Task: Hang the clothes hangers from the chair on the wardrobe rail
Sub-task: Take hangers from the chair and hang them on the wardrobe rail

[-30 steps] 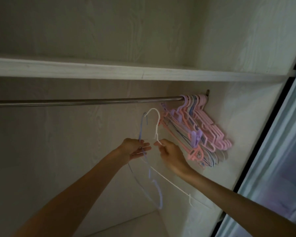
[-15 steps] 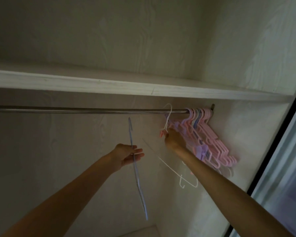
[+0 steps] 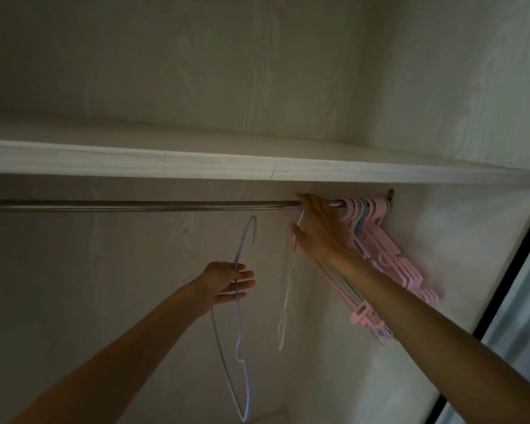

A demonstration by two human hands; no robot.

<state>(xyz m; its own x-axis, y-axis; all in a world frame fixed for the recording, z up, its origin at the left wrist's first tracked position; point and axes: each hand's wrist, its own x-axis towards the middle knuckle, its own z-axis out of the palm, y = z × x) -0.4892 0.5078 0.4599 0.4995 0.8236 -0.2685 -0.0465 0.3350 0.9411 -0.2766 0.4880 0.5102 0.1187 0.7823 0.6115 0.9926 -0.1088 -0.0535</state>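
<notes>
Both arms reach upward, the left hand lower with fingers nearly straight, the right hand raised higher.

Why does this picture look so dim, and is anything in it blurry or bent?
Head view: the wardrobe is dim, with daylight only at the right edge; the thin white hanger below the right hand is faint and smeared; the pale blue wire hanger in the left hand is sharper; the wide lens tilts the white wooden shelf and metal rail.

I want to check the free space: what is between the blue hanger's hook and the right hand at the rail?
In the head view, only bare wardrobe back panel lies between the blue hanger hook and the right hand; the rail runs above.
</notes>
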